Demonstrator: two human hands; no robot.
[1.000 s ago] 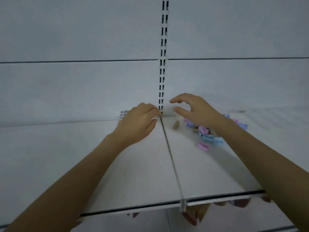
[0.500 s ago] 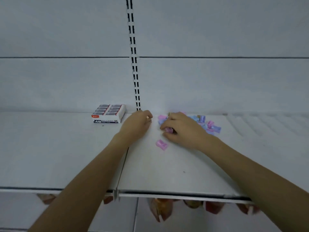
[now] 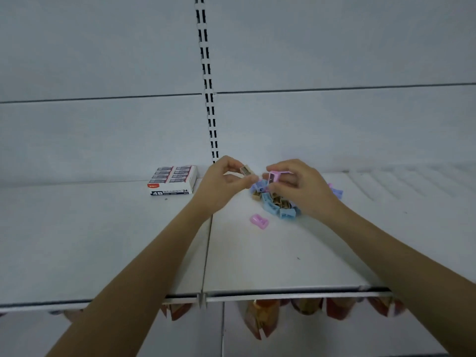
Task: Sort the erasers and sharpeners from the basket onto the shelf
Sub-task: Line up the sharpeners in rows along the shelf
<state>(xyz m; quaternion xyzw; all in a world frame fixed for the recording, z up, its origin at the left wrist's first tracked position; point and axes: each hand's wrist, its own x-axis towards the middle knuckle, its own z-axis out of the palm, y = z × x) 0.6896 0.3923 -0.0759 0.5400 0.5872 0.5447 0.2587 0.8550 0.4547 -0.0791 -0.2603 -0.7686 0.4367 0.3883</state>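
1. Lifting both hands off the shelf (image 3: 283, 253) was the change. Half a second before, they had lain low on the board with the right one sunk in the heap. Now they hung just above it, close together.
2. My left hand (image 3: 221, 184) pinched a tan sharpener (image 3: 246, 170) between thumb and fingertips, its blade face turned toward me.
3. My right hand (image 3: 301, 186) pinched a pink sharpener (image 3: 274, 176) the same way, just right of the tan one. I could not tell whether the two pieces touched.
4. The pile of sharpeners (image 3: 274, 204) (blue, tan and a little purple, all jumbled) sat where it had been, at the far part of the right-hand board, under my right hand.
5. One loose pink sharpener (image 3: 259, 221) lay alone on the near side of the pile, unmoved. The eraser box (image 3: 173, 180) stayed flat at the far end of the left board, just left of the slotted upright (image 3: 208, 99).
6. The basket was out of view, so I could not say what was left in it.
7. I judged from this that the sharpeners had reached the shelf but were not yet in order, and that picking them apart one by one had only begun. Each piece I held still needed its own spot away from the heap. In so light a pinch, such small smooth pieces could easily slip.
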